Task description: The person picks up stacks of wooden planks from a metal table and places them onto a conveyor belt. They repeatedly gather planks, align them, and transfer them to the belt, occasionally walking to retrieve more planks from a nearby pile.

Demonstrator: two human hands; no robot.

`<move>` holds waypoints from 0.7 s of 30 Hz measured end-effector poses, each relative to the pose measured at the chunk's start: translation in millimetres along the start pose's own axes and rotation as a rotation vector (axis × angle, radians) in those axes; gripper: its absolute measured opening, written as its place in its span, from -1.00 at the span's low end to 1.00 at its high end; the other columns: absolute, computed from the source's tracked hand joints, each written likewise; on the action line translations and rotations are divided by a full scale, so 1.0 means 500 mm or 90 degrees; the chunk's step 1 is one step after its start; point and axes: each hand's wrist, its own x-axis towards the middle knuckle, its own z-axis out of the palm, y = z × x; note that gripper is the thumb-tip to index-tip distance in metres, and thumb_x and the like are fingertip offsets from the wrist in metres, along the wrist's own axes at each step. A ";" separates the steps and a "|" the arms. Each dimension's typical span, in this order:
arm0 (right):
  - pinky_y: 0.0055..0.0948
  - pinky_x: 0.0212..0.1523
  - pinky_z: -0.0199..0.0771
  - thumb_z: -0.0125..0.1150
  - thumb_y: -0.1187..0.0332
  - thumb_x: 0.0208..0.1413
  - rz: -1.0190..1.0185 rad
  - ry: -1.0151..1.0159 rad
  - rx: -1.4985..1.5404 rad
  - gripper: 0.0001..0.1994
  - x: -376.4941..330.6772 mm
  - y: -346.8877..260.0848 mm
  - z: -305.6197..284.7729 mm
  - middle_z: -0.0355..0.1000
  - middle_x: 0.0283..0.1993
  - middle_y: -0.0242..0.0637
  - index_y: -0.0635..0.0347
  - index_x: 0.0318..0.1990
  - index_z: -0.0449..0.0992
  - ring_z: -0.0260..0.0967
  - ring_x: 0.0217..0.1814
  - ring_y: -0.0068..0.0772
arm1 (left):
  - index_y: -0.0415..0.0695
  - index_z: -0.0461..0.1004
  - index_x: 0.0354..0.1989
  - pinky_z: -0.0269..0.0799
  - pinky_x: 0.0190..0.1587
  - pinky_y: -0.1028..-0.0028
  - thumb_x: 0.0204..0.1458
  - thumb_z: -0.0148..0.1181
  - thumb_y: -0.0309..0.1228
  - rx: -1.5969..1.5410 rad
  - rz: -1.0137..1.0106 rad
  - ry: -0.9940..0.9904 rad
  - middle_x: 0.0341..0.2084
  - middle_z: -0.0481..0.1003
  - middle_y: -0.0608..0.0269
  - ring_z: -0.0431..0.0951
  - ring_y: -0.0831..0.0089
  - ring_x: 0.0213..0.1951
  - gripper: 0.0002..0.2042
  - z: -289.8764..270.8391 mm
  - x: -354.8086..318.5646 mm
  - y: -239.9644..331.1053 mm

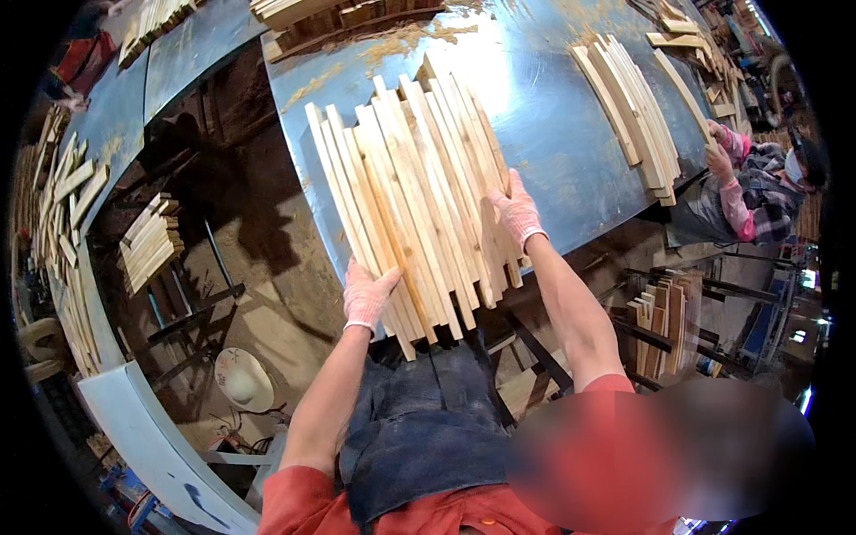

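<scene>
A broad row of pale wooden strips [412,196] lies side by side before me, near ends uneven and jutting past the edge of the blue metal-topped table [553,160]. My left hand [367,294], in a pinkish knit glove, clasps the row's near left side, thumb over the top. On the right side, my right hand [517,212], gloved alike, presses against the outer strips with its fingers bent around them. Between them the two hands hold the row. The undersides of the strips and some fingertips are hidden.
Another group of strips [629,116] lies on the table at right, where a co-worker [744,187] holds a single strip [685,94]. More wood stands on a rack [660,325] below. At left are a small stack [152,242], a pale hat [242,380] and a white panel [160,446].
</scene>
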 end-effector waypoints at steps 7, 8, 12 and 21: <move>-0.16 0.49 0.35 0.38 -0.10 0.21 0.041 0.076 -0.065 -0.05 -0.184 0.084 -0.004 0.38 0.50 0.15 0.21 0.63 0.15 0.37 0.53 0.10 | -0.15 -0.08 0.68 0.32 0.49 0.08 -0.12 0.64 0.08 0.043 -0.017 -0.002 0.45 0.28 -0.30 0.35 -0.14 0.46 0.27 -0.020 -0.013 0.027; -0.17 0.49 0.34 0.37 -0.10 0.21 0.040 0.089 -0.087 -0.06 -0.197 0.100 -0.003 0.38 0.51 0.16 0.23 0.62 0.17 0.36 0.54 0.10 | -0.14 -0.09 0.68 0.32 0.49 0.08 -0.12 0.63 0.08 0.064 -0.038 -0.004 0.46 0.27 -0.30 0.34 -0.13 0.47 0.27 -0.026 -0.014 0.031; -0.20 0.53 0.30 0.35 -0.09 0.26 0.049 0.100 -0.060 -0.10 -0.190 0.133 -0.007 0.34 0.53 0.16 0.25 0.60 0.20 0.32 0.57 0.06 | -0.10 -0.10 0.69 0.30 0.51 0.06 -0.09 0.61 0.07 0.051 -0.040 -0.061 0.50 0.24 -0.27 0.33 -0.11 0.48 0.26 -0.046 -0.003 0.024; -0.17 0.60 0.21 0.14 -0.10 0.45 -0.075 0.108 -0.130 -0.25 0.035 0.060 -0.052 0.25 0.62 0.01 0.16 0.61 0.22 0.19 0.65 0.04 | -0.17 -0.01 0.67 -0.32 0.66 -0.02 0.38 -0.04 0.25 0.166 0.127 0.085 0.66 0.00 -0.10 -0.11 -0.09 0.67 -0.10 -0.048 0.126 -0.080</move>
